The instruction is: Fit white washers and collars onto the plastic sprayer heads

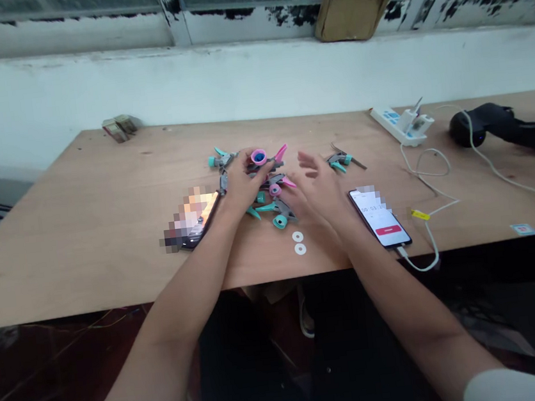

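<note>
My left hand [244, 180] is closed around a grey trigger spray head with a pink trigger and a pink screw collar [259, 157], whose open end faces up and shows blue inside. Below it lies another pink-and-grey spray head [274, 189]. Teal-and-grey spray heads surround my left hand, one in front [280, 221] and one behind [218, 160]. My right hand [319, 180] hovers to the right of this group, fingers apart, with nothing visible in it. Two white ring washers [299, 243] lie on the table in front. Farther right rests one more teal spray head [339, 160].
A phone [206, 215] lies by my left forearm. Another phone [380, 218], showing a timer, is plugged into a white cable beside my right forearm. A power strip [399, 126] and a black strap-like device [505, 128] sit at the back right of the wooden table [83, 234].
</note>
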A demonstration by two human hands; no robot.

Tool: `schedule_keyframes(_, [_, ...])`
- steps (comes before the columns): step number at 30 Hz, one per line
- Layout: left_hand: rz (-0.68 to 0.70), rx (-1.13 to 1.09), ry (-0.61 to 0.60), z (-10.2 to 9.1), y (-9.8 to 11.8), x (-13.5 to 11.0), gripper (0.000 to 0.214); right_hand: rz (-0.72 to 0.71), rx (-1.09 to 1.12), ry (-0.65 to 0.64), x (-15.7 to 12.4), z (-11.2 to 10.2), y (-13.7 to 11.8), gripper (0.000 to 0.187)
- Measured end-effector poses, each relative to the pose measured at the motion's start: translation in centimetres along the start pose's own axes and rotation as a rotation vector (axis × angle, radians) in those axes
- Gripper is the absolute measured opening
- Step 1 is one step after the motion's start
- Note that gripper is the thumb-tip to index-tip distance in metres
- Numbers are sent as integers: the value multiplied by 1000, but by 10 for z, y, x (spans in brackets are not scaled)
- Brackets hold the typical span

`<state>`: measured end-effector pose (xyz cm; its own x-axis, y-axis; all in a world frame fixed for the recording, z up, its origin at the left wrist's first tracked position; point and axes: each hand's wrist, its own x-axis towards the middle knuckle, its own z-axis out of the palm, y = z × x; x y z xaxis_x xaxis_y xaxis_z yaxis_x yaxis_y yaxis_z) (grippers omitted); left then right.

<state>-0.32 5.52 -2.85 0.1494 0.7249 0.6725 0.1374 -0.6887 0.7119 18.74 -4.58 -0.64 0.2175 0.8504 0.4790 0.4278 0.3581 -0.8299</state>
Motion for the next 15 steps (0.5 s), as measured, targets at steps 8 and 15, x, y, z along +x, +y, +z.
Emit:
schedule_keyframes(8, [63,65,53,-3,3,0,34,264,-265,-668,-63,-42,-19,17])
schedule_keyframes(15, [53,126,34,-7,13,-2,24,225,-257,-662,-62,-35,-16,10])
